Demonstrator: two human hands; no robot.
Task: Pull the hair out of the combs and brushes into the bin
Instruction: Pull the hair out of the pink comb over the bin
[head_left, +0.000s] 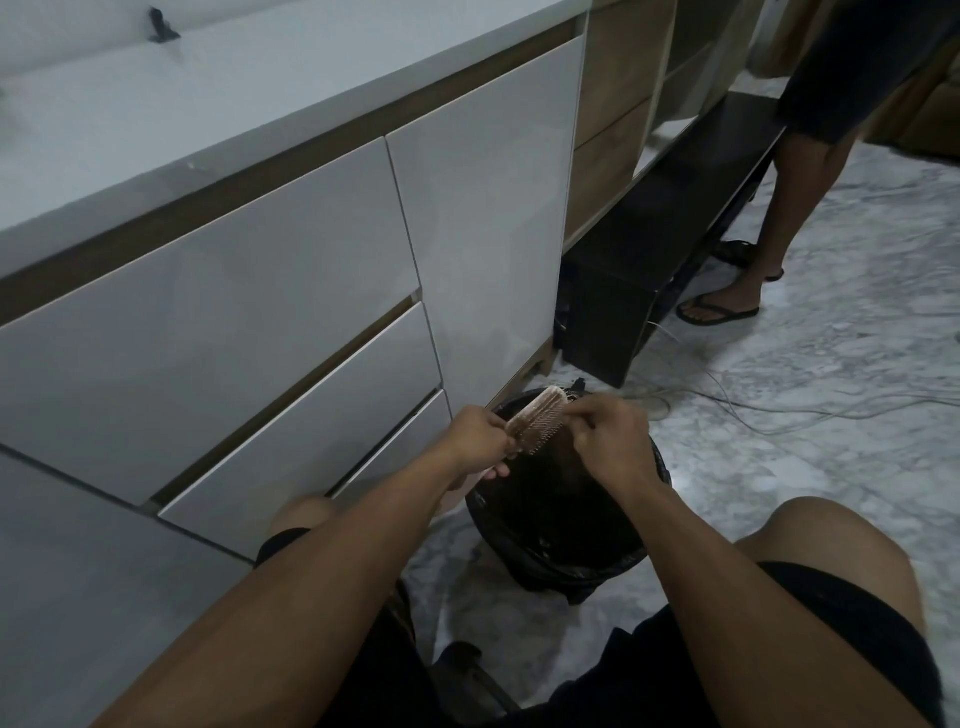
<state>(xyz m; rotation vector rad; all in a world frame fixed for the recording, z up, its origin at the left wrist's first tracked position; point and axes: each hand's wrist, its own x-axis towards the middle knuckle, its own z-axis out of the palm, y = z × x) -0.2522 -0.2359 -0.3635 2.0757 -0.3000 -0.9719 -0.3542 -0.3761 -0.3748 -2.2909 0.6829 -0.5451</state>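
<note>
A pale pink hairbrush (537, 422) with fine bristles is held over a round bin (563, 564) lined with a black bag. My left hand (480, 439) grips the brush by its handle, bristles facing right. My right hand (608, 434) pinches at the bristles near the brush's far end, thumb and fingers closed together. Any hair between those fingers is too fine to make out. The bin's inside is dark and its contents are not clear.
White glossy drawers (249, 332) stand close on the left. A low black bench (660, 249) lies beyond the bin. Cables (779, 410) trail across the marbled floor. Another person's legs in flip-flops (727, 306) stand at the upper right. My bare knees flank the bin.
</note>
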